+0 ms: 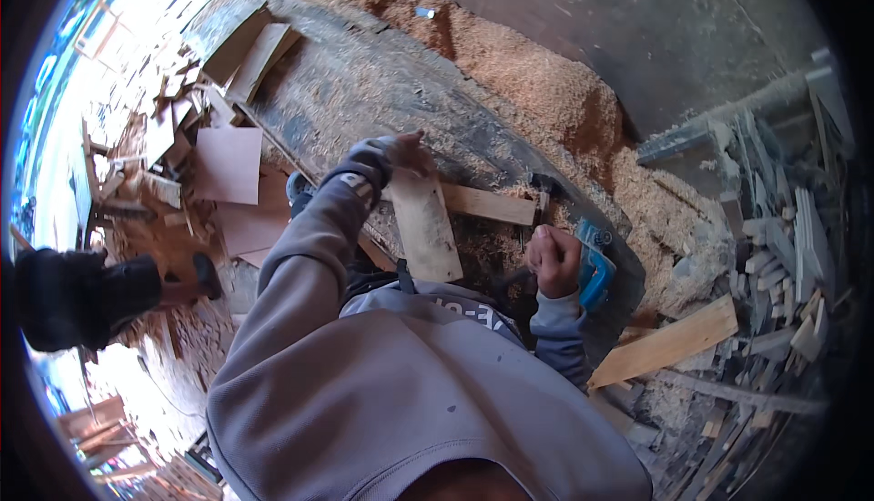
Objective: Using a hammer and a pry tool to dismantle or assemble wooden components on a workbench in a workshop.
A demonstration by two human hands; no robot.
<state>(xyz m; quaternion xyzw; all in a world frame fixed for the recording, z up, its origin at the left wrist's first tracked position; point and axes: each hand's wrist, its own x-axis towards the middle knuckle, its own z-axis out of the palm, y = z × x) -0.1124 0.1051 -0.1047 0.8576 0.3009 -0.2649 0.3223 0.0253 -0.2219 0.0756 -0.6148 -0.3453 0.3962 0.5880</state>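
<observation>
Right hand [553,261] closed in a fist beside blue tool [596,264]; can't tell what's inside it. Left hand [407,150] at far end of pale board [424,232], grip unclear. Board's near end points toward torso, shavings-strewn counter [364,91] beyond.

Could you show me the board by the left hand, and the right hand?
Board [426,228]: head view, middle of its broad face.
Right hand [554,261]: head view, middle of the closed fist.
</observation>
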